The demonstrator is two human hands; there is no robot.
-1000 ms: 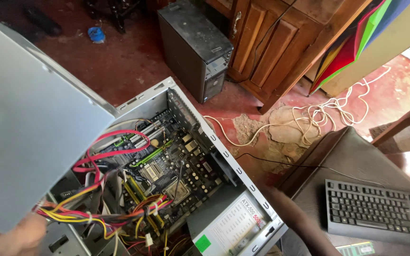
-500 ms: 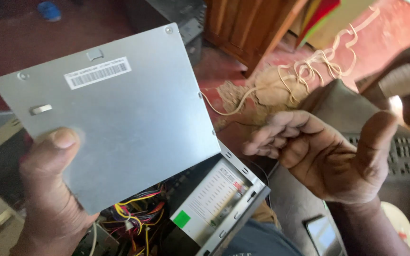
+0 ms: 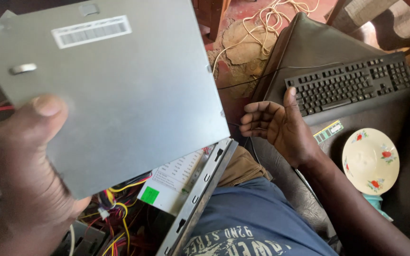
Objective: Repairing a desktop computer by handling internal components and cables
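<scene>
Grey sheet metal fills the view: the left hand point(image 3: 29, 166) grips the side panel point(image 3: 119, 90) by its lower edge, thumb pressed flat on its face, holding it above the open computer case point(image 3: 200, 194) with coloured wires point(image 3: 115, 208) below. Right hand point(image 3: 276, 125) hovers empty, fingers loosely curled and half open, just beside the black keyboard point(image 3: 352, 83).

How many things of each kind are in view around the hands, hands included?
Hands: 2, left hand and right hand
Grey metal side panel: 1
Open computer case: 1
Black keyboard: 1
Floral plate: 1
Green memory stick: 1
Total: 7
</scene>
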